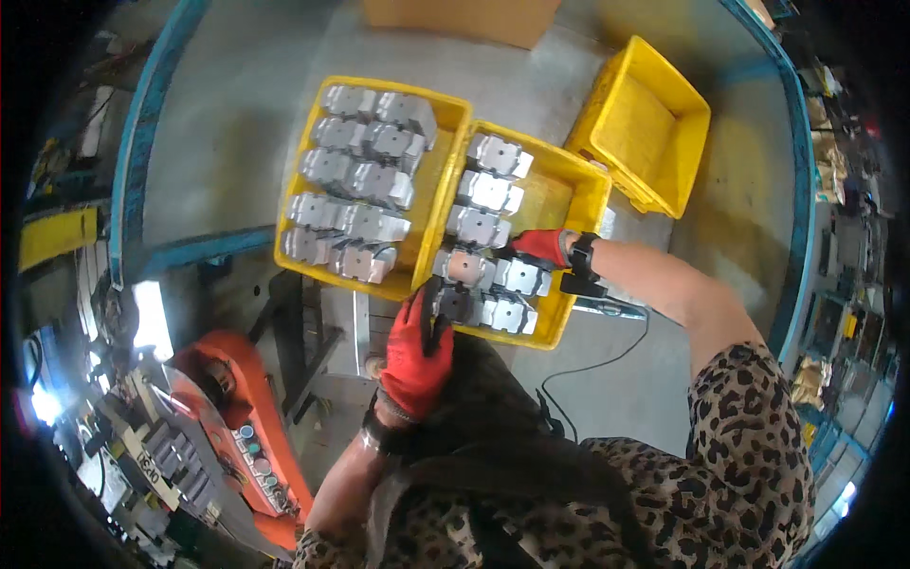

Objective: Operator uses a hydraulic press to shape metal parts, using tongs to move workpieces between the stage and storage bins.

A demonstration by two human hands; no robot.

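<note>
My left hand [418, 358], in a red glove with dark fingertips, is at the near corner where two yellow bins meet. Its fingers stretch toward a grey metal part [459, 302], thumb apart; whether they touch it is unclear. My right hand [540, 246], also gloved in red, reaches into the right yellow bin [590, 190]. Its fingertips are hidden among the metal parts, between one silvery block [478, 228] and another block [523, 276], so its grip does not show. Several similar blocks stand in rows along that bin's left side and near end.
The left yellow bin [428, 213] holds two columns of the same metal parts. Behind, on the right, stands a tilted yellow bin [654, 123]. A cardboard box [464, 17] lies at the far edge. An orange machine [248, 427] is at lower left; a thin cable [607, 360] runs right.
</note>
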